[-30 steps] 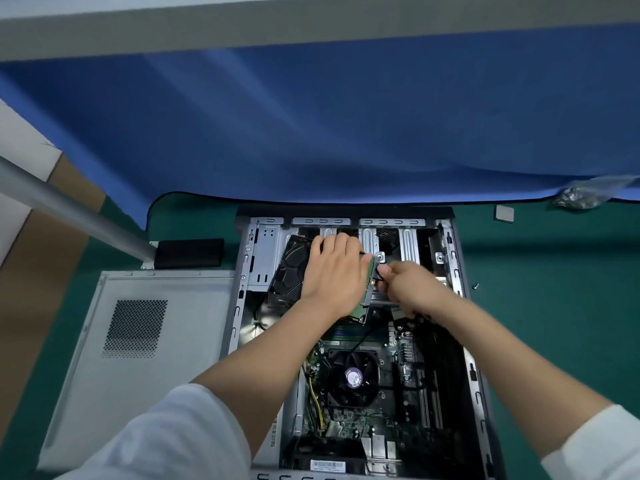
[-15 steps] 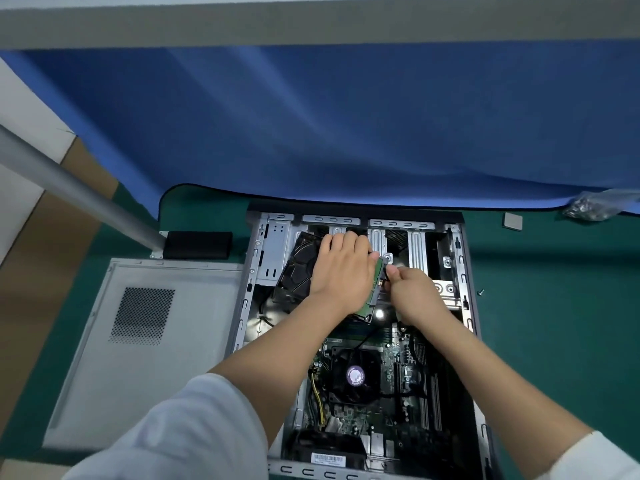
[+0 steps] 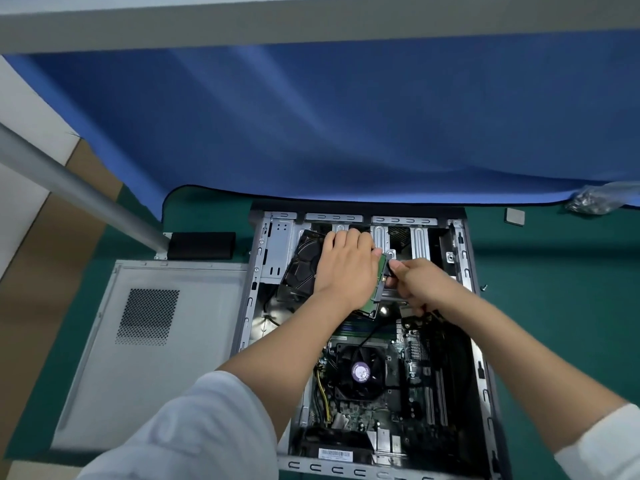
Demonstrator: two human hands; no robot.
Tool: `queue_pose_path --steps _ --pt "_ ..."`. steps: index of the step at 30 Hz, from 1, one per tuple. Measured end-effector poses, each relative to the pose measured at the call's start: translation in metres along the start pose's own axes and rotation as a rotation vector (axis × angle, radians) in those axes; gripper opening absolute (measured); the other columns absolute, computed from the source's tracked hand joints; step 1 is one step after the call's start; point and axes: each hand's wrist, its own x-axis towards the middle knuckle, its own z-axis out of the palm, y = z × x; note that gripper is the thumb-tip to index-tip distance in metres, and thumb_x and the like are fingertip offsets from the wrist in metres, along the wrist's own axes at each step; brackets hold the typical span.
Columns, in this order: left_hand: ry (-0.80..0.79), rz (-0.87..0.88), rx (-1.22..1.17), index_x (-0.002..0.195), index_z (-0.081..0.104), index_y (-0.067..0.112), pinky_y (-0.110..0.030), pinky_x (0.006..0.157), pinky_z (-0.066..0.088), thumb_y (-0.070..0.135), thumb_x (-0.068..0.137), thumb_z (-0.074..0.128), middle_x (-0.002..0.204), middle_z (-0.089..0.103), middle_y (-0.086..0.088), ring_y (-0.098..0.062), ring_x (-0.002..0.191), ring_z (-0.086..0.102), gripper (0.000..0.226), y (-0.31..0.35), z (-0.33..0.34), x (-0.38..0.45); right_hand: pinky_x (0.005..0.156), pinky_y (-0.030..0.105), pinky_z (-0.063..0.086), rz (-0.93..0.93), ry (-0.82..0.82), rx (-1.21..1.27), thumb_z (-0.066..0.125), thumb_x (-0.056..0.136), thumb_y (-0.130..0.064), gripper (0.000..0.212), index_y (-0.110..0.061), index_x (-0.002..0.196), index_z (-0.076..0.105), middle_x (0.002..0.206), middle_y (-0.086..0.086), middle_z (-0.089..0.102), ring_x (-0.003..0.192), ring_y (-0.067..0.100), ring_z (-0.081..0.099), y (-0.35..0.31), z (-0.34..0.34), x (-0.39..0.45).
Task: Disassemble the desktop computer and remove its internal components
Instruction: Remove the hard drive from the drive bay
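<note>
The open desktop case [image 3: 249, 306] lies flat on a green mat, its motherboard and CPU fan [image 3: 360, 372] exposed. At the far end sits a hard drive [image 3: 379, 282], showing a green circuit-board edge. My left hand [image 3: 346, 268] lies over the drive, fingers over its far side and thumb at the green edge, holding it. My right hand [image 3: 422, 282] pinches a small black cable connector [image 3: 388, 268] at the drive's right edge. A black cable runs from under the drive toward the CPU fan. Most of the drive is hidden by my left hand.
The removed grey side panel [image 3: 149, 341] lies left of the case. A black fan [image 3: 304, 261] sits tilted in the case's far-left corner. A loose screw [image 3: 484, 287], a grey square piece [image 3: 515, 216] and a clear bag [image 3: 592, 200] lie to the right. A blue cloth hangs behind.
Both hands stay at the drive. My right hand has shifted slightly left along the drive's edge and now pinches the black connector there. The view has drifted a little.
</note>
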Motion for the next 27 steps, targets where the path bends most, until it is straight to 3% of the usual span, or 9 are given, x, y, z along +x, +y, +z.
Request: queue_pose_path --steps 3,6,10,12,14,19,23,27 --pt "0.002 -0.001 0.006 0.108 0.049 0.017 -0.036 0.103 0.025 0.035 0.101 0.019 0.107 0.051 0.000 -0.020 0.100 0.043 0.036 0.000 0.000 0.000 0.036 0.022 0.033 -0.061 0.098 -0.086 0.031 0.103 -0.033 0.040 -0.007 0.081 0.053 0.056 0.004 0.050 0.031 0.014 0.044 0.005 0.012 -0.002" --pt "0.000 -0.001 -0.004 0.108 0.050 0.017 -0.036 0.102 0.025 0.035 0.101 0.020 0.108 0.051 0.000 -0.020 0.101 0.043 0.035 0.000 0.001 -0.001 0.032 0.018 0.030 -0.090 0.115 0.038 0.032 0.103 -0.029 0.035 -0.009 0.080 0.049 0.057 0.006 0.046 0.026 0.008 0.039 0.011 0.019 -0.003" --pt "0.002 0.001 0.002 0.108 0.049 0.017 -0.036 0.102 0.026 0.035 0.101 0.019 0.107 0.051 -0.001 -0.021 0.100 0.043 0.035 0.000 0.001 0.000 0.043 0.026 0.039 -0.024 0.138 -0.138 0.036 0.101 -0.019 0.024 -0.005 0.097 0.055 0.083 0.012 0.061 0.045 0.020 0.049 0.004 0.011 0.001" --pt "0.010 0.005 -0.001 0.108 0.049 0.017 -0.036 0.102 0.025 0.035 0.101 0.020 0.107 0.051 0.000 -0.020 0.100 0.042 0.035 0.000 0.002 0.000 0.044 0.027 0.041 -0.014 0.113 -0.164 0.037 0.101 -0.021 0.025 -0.004 0.106 0.055 0.092 0.012 0.063 0.044 0.020 0.049 0.003 0.010 0.001" --pt "0.010 0.007 -0.004 0.109 0.049 0.017 -0.036 0.102 0.025 0.035 0.101 0.020 0.107 0.051 0.000 -0.021 0.101 0.043 0.035 0.000 0.002 0.000 0.040 0.026 0.039 -0.021 0.075 -0.091 0.035 0.102 -0.026 0.029 -0.006 0.113 0.053 0.086 0.010 0.061 0.036 0.016 0.045 0.004 0.010 -0.002" --pt "0.012 0.006 -0.007 0.107 0.050 0.017 -0.036 0.102 0.026 0.035 0.100 0.020 0.106 0.051 0.000 -0.020 0.099 0.043 0.035 -0.001 0.002 0.000 0.041 0.025 0.038 0.013 0.086 -0.174 0.037 0.098 -0.012 0.028 -0.004 0.119 0.053 0.079 0.007 0.058 0.041 0.019 0.048 0.001 0.009 0.003" --pt "0.019 0.005 -0.006 0.107 0.050 0.017 -0.035 0.101 0.026 0.035 0.101 0.020 0.105 0.052 0.001 -0.020 0.099 0.043 0.035 0.000 0.002 -0.001 0.044 0.028 0.039 0.003 0.018 -0.024 0.030 0.103 -0.033 0.036 -0.006 0.108 0.054 0.057 0.004 0.050 0.035 0.016 0.042 0.004 0.008 0.002" --pt "0.014 0.000 -0.007 0.107 0.050 0.017 -0.036 0.102 0.027 0.035 0.101 0.021 0.106 0.053 0.000 -0.020 0.100 0.043 0.035 -0.001 0.001 0.000 0.047 0.028 0.036 -0.104 0.098 -0.200 0.029 0.103 -0.036 0.035 -0.011 0.103 0.052 0.073 0.005 0.056 0.052 0.017 0.049 0.005 0.010 0.003"
